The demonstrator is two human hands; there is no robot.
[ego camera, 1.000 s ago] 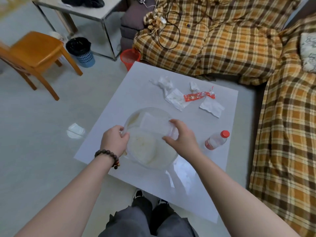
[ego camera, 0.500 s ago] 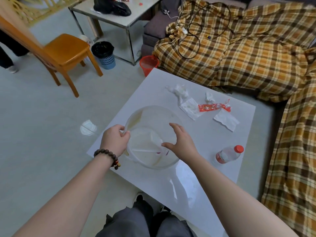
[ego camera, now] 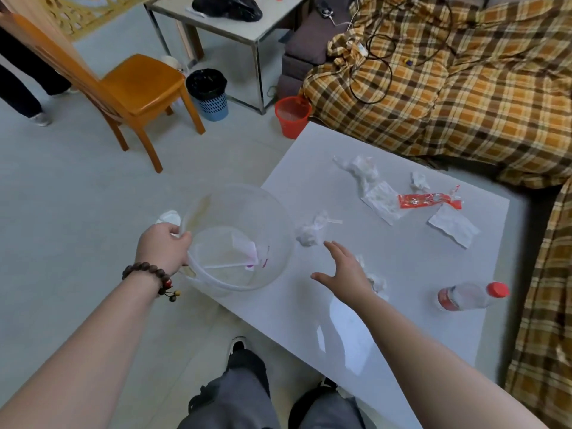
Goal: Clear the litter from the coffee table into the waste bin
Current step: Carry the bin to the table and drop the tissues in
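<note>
My left hand [ego camera: 164, 243] grips the rim of a clear plastic waste bin [ego camera: 269, 218], held tilted at the left edge of the white coffee table [ego camera: 387, 305]. A few scraps lie inside the bin. My right hand [ego camera: 343, 270] hovers open over the table, just right of the bin. A crumpled tissue [ego camera: 311, 232] lies just beyond its fingers and another tissue [ego camera: 376, 281] shows at its right side. Farther back lie a twisted tissue [ego camera: 360, 168], a flat napkin [ego camera: 382, 202], a red wrapper [ego camera: 428, 200], a small wad [ego camera: 418, 180] and a paper piece [ego camera: 452, 227].
A plastic bottle with a red cap [ego camera: 470, 295] lies on the table's right side. A plaid-covered sofa [ego camera: 464, 88] borders the table at the back and right. On the floor stand a red basket [ego camera: 292, 116], a blue bin with a black liner [ego camera: 209, 94] and a wooden chair [ego camera: 136, 88].
My right hand let go of the bin and moved right over the table, fingers spread. The bin shifted left to the table's edge in my left hand. The view swung left.
</note>
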